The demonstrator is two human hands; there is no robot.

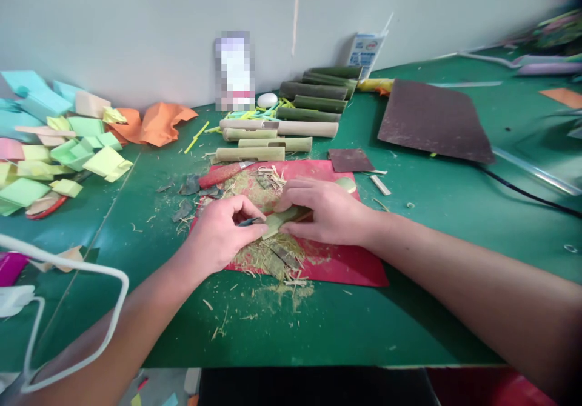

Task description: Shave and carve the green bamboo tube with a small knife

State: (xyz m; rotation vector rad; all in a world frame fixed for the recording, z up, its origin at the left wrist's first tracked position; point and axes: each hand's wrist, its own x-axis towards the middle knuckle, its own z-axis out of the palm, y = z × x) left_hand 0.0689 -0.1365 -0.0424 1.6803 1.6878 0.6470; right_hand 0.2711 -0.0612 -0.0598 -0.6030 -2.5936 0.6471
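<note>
My right hand (327, 209) is closed around a short pale-green bamboo piece (278, 223), pressing it low over a red sheet (354, 266). The fingers of my left hand (230, 230) pinch a small dark scrap (251, 221), which looks like folded sandpaper, against the bamboo's left end. Sawdust and shavings (273, 257) lie below and behind both hands. Beyond my left hand is a red-handled tool (222, 176), and torn dark scraps (184, 209) are scattered to its left. A pale round piece (346, 185) sits behind my right wrist.
Several cut bamboo tubes (309, 128) lie in rows at the back. A large dark sandpaper sheet (434, 118) and a smaller dark square (350, 160) are on the right. Folded coloured papers (68, 133) pile up at left. A white cable (122, 297) loops over my left forearm.
</note>
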